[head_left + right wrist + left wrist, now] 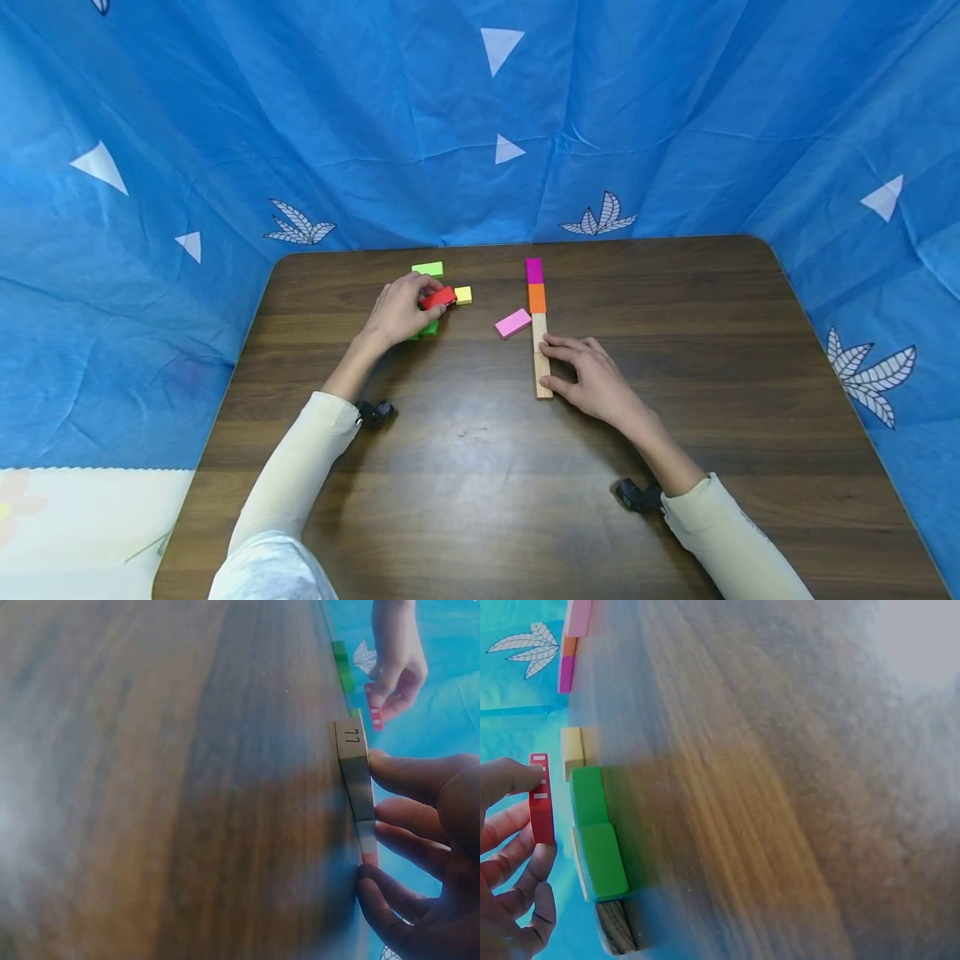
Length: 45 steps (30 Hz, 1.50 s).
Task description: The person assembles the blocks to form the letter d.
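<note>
My left hand [396,311] pinches a red block [439,297] between thumb and fingers, above the left group of blocks. In the left wrist view, white marks show on the red block's narrow side. Two green blocks [604,859] stand close by, and a yellow block [463,296] is just right of the red one. My right hand [592,379] rests thumb and fingertips against the right side of two plain wooden blocks [543,379], laid end to end. Beyond these, an orange block [537,298] and a magenta block [534,271] continue the straight row.
A pink block [513,323] lies slanted just left of the row. At the far left, a light green block [427,269] lies behind my left hand. A dark streaked block [616,928] adjoins the green ones. Blue cloth [450,125] hangs behind the wooden table [465,483].
</note>
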Each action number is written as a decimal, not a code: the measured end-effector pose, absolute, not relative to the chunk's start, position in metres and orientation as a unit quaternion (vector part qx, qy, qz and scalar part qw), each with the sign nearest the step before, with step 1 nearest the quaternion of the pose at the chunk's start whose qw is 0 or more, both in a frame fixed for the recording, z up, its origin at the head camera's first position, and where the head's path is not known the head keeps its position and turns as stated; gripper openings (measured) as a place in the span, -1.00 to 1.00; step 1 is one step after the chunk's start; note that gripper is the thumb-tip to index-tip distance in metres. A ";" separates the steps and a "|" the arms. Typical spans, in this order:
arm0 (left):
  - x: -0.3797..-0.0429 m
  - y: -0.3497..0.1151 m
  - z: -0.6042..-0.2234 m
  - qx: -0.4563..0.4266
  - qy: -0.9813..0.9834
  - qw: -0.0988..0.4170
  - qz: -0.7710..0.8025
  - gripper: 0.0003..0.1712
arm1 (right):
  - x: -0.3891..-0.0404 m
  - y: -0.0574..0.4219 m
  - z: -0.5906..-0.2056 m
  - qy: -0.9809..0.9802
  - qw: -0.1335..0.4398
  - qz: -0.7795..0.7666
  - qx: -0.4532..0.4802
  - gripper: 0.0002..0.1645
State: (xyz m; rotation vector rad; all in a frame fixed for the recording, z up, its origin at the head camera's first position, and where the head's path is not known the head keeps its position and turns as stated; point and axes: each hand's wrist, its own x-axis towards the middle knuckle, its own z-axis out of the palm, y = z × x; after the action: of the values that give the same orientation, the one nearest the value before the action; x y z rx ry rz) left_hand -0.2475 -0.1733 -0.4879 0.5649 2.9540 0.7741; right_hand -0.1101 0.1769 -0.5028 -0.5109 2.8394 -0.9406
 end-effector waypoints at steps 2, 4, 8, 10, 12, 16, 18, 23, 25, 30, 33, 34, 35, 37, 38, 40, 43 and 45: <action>-0.245 -0.174 -0.486 0.178 0.950 0.017 0.255 -0.59 | -0.110 0.177 -0.503 0.935 0.054 -0.308 -0.168 -0.27; -0.242 -0.174 -0.484 0.172 0.950 0.019 0.260 -0.59 | -0.111 0.177 -0.503 0.935 0.055 -0.308 -0.168 -0.27; -0.236 -0.173 -0.481 0.165 0.950 0.027 0.263 -0.59 | -0.111 0.176 -0.503 0.934 0.056 -0.308 -0.169 -0.27; -0.232 -0.171 -0.480 0.165 0.950 0.028 0.262 -0.60 | -0.110 0.176 -0.502 0.934 0.056 -0.308 -0.170 -0.27; -0.229 -0.169 -0.480 0.167 0.950 0.026 0.261 -0.60 | -0.110 0.177 -0.502 0.934 0.055 -0.308 -0.171 -0.27; -0.223 -0.166 -0.480 0.176 0.949 0.022 0.260 -0.61 | -0.110 0.177 -0.502 0.934 0.055 -0.307 -0.171 -0.27; -0.220 -0.165 -0.482 0.182 0.948 0.020 0.260 -0.61 | -0.111 0.177 -0.502 0.934 0.055 -0.307 -0.171 -0.27; -0.211 -0.162 -0.486 0.191 0.948 0.005 0.254 -0.61 | -0.110 0.177 -0.503 0.934 0.056 -0.308 -0.172 -0.27; -0.207 -0.160 -0.488 0.192 0.948 0.003 0.254 -0.63 | -0.110 0.177 -0.503 0.934 0.056 -0.309 -0.172 -0.27; -0.199 -0.155 -0.492 0.197 0.946 0.008 0.255 -0.63 | -0.110 0.177 -0.503 0.933 0.058 -0.310 -0.171 -0.27; -0.196 -0.152 -0.493 0.198 0.947 0.011 0.251 -0.62 | -0.110 0.178 -0.503 0.933 0.057 -0.311 -0.170 -0.27; -0.195 -0.152 -0.493 0.198 0.948 0.012 0.251 -0.62 | -0.110 0.178 -0.503 0.933 0.056 -0.311 -0.170 -0.27; -0.194 -0.151 -0.493 0.197 0.948 0.012 0.250 -0.62 | -0.110 0.178 -0.503 0.933 0.056 -0.312 -0.171 -0.27; -0.194 -0.151 -0.493 0.195 0.948 0.012 0.250 -0.61 | -0.109 0.178 -0.503 0.933 0.055 -0.312 -0.171 -0.27; -0.193 -0.150 -0.493 0.195 0.948 0.013 0.251 -0.61 | -0.109 0.178 -0.503 0.933 0.055 -0.313 -0.172 -0.27; -0.193 -0.150 -0.492 0.197 0.946 0.017 0.256 -0.62 | -0.110 0.178 -0.503 0.932 0.055 -0.314 -0.171 -0.27; -0.192 -0.148 -0.492 0.204 0.943 0.024 0.263 -0.63 | -0.110 0.178 -0.503 0.932 0.055 -0.315 -0.171 -0.27; -0.191 -0.147 -0.492 0.208 0.941 0.029 0.266 -0.62 | -0.110 0.178 -0.503 0.932 0.055 -0.315 -0.170 -0.27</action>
State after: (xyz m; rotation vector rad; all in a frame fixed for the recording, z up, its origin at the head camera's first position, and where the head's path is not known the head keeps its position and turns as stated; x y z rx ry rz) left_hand -0.1906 -0.1466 -0.4920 0.6428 2.9015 0.8219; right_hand -0.1098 0.1778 -0.5032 -0.5157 2.8293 -0.9567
